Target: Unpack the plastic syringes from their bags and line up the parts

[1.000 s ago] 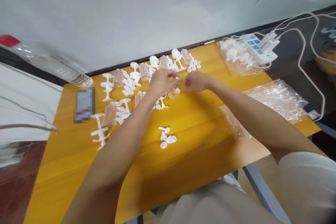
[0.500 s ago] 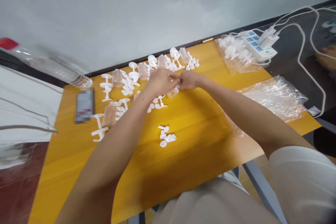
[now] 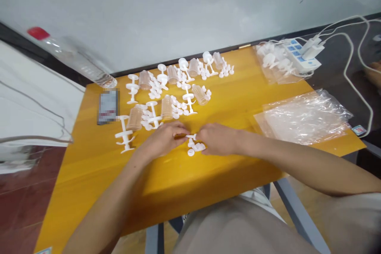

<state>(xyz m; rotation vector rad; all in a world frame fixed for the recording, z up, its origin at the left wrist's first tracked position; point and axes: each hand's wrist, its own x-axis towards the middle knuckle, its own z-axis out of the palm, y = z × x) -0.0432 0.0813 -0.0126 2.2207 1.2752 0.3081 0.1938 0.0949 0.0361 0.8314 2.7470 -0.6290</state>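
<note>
Several small white plastic pieces (image 3: 191, 152) lie in a loose pile on the yellow table (image 3: 166, 182). My left hand (image 3: 166, 139) is at the pile's left edge, thumb and forefinger apart with nothing visible between them. At the pile's right side is my right hand (image 3: 218, 139), its fingers curled down and their tips partly hidden; whether it grips a piece cannot be made out. Beyond both hands stand groups of clear cups (image 3: 167, 107), white plungers (image 3: 188, 98) and small white nozzles (image 3: 179, 108).
A clear bottle with a red cap (image 3: 80, 61) and a blurred phone (image 3: 107, 106) are at the back left. On the right lie clear plastic bags (image 3: 303, 119), a bag of white parts (image 3: 272, 61) and a power strip (image 3: 300, 53) with white cables.
Both hands have come back from the far rows toward me and moved apart, one on each side of the small pile. The clear cup they were at now lies uncovered.
</note>
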